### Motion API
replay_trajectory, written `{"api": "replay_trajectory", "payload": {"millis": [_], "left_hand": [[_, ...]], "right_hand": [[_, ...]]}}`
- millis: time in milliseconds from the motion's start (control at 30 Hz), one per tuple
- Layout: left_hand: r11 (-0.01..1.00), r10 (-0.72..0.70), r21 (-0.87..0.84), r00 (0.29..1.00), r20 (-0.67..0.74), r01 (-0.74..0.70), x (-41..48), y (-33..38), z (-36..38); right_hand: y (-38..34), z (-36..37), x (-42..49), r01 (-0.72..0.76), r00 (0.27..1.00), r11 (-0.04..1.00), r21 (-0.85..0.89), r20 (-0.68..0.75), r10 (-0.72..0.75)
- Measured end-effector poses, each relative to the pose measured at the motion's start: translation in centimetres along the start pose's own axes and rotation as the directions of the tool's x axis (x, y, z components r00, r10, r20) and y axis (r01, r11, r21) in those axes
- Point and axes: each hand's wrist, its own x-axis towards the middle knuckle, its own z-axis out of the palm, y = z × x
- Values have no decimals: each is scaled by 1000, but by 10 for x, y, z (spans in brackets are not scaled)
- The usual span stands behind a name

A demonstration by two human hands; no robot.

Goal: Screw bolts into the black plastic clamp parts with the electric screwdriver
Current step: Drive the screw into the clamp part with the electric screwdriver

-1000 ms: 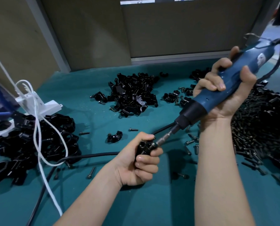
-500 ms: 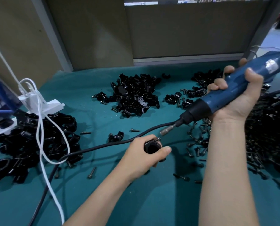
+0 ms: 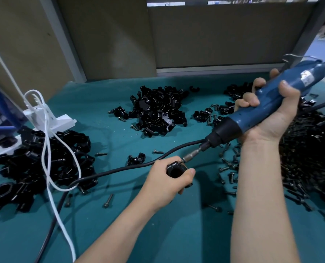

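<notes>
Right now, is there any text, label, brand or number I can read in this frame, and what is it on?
None can be read.
White label on the screwdriver, near its cord end: print is there, too blurred to read.
Clamp in the left hand: no marking visible.
Power strip: no legible marking.

One screwdriver [image 3: 267, 109]; three clamp heaps [image 3: 157, 111]; loose bolts [image 3: 228, 168] perhaps dozens.
</notes>
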Motion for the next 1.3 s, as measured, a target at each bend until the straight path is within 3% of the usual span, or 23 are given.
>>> {"api": "replay_trajectory", "payload": {"millis": [467,767,1300], "left_hand": [[1000,19,21,997,-69,-17,-1,-1,4],[978,80,206,967,-240,-30,0,-9,8],[968,110,245,970,-216,-55,1,-13,7]], "right_hand": [[2,0,2,-5,1000,998,-55,-5,4],[6,-3,2,-28,995,998,-61,-93,23],[10,-9,3,-40,995,997,-61,-96,34]]}}
